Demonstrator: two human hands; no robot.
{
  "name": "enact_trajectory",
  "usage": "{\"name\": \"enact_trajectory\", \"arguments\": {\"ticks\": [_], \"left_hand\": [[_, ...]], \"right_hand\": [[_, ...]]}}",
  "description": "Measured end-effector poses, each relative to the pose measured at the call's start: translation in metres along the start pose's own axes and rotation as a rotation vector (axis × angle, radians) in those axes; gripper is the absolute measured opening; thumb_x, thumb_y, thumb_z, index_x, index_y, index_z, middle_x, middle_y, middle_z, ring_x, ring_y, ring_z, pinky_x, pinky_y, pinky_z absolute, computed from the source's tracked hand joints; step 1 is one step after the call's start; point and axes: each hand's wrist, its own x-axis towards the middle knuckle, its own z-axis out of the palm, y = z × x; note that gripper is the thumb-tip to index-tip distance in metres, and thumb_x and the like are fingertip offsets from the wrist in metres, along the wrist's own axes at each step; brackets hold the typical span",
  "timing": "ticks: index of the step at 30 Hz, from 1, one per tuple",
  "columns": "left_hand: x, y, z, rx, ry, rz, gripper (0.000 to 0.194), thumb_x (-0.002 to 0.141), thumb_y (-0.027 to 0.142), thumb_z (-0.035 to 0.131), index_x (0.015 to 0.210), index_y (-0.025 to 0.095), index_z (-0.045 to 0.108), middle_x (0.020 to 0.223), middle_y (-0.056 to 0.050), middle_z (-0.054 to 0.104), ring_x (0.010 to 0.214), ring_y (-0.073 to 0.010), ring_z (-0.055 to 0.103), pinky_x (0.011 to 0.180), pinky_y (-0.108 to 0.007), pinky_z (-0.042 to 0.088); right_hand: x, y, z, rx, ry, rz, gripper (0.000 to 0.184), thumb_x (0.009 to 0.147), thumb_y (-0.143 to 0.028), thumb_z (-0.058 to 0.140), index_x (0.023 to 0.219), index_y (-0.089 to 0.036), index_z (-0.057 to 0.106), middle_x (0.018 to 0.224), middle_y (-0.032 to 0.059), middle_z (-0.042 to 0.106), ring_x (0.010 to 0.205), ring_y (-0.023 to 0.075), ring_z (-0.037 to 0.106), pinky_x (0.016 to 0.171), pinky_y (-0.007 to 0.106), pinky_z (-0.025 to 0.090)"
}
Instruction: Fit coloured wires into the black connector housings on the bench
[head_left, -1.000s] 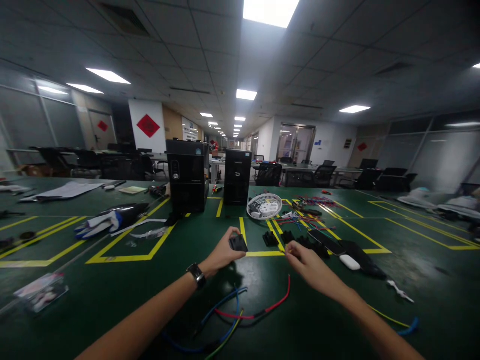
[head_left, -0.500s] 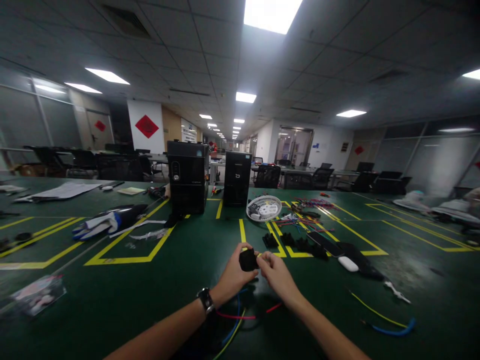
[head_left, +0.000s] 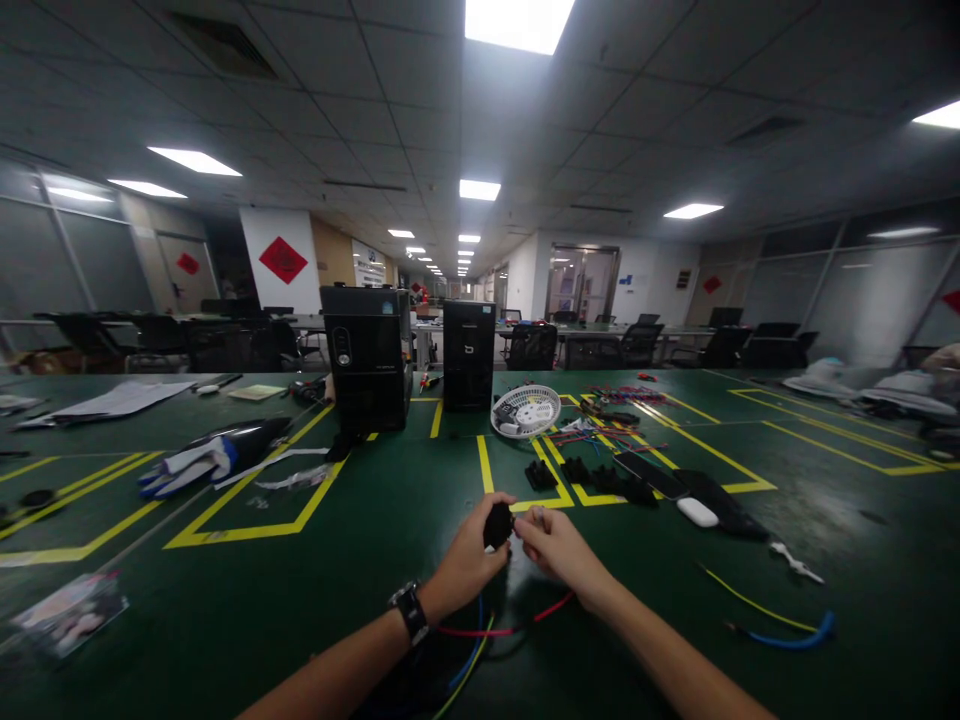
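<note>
My left hand (head_left: 475, 545), a dark watch on its wrist, is wrapped round a small black block-like part (head_left: 498, 526). My right hand (head_left: 556, 545) has its thumb and index finger pinched together at the right side of that part. Whatever lies between those fingertips is too small to make out. Below the hands, red, blue and yellow-green wires (head_left: 474, 655) lie on the green table (head_left: 622, 670). Several similar black parts (head_left: 607, 484) sit in a row beyond my right hand.
Two black computer towers (head_left: 365, 365) (head_left: 469, 357) stand at the back. A white basket (head_left: 526, 412) and loose wires (head_left: 630, 405) lie right of them. On the right are a phone (head_left: 649, 474), a white case (head_left: 697, 512) and wires (head_left: 787, 638); gloves (head_left: 196, 465) and a plastic bag (head_left: 71, 612) lie left.
The black part has turned in my left hand, and my left fingers now cover more of it. My right hand stays pinched at its side. The view has shifted slightly.
</note>
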Motion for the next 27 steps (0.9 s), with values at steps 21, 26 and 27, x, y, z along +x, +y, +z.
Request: {"name": "enact_trajectory", "arguments": {"ticks": [21,26,27], "left_hand": [[0.014,0.034,-0.003,-0.559,0.241,-0.246,0.062,0.089,0.051,0.048,0.141,0.029,0.021,0.089,-0.003,0.066,0.075,-0.0170,0.065,0.073,-0.032,0.052],[0.029,0.025,0.001,-0.620,0.253,-0.319,0.053,0.084,0.044,0.055,0.130,0.026,0.035,0.071,0.003,0.059,0.056,-0.0122,0.059,0.054,-0.022,0.047],[0.029,0.023,0.004,-0.611,0.254,-0.324,0.051,0.084,0.041,0.054,0.129,0.026,0.035,0.070,0.004,0.058,0.054,-0.0118,0.058,0.053,-0.022,0.047]], "right_hand": [[-0.009,-0.012,0.012,0.050,-0.055,-0.102,0.041,0.083,-0.061,0.047,0.078,-0.021,0.048,0.049,-0.0099,0.041,0.036,0.0065,0.030,0.037,0.019,0.023],[-0.001,-0.029,0.002,-0.090,-0.011,-0.182,0.030,0.085,-0.043,0.052,0.068,-0.019,0.053,0.050,-0.0061,0.047,0.042,0.0084,0.038,0.044,0.021,0.026],[0.000,-0.035,-0.003,-0.120,-0.014,-0.195,0.029,0.083,-0.039,0.056,0.064,-0.018,0.054,0.049,-0.0051,0.048,0.045,0.0091,0.040,0.046,0.022,0.027]]}}
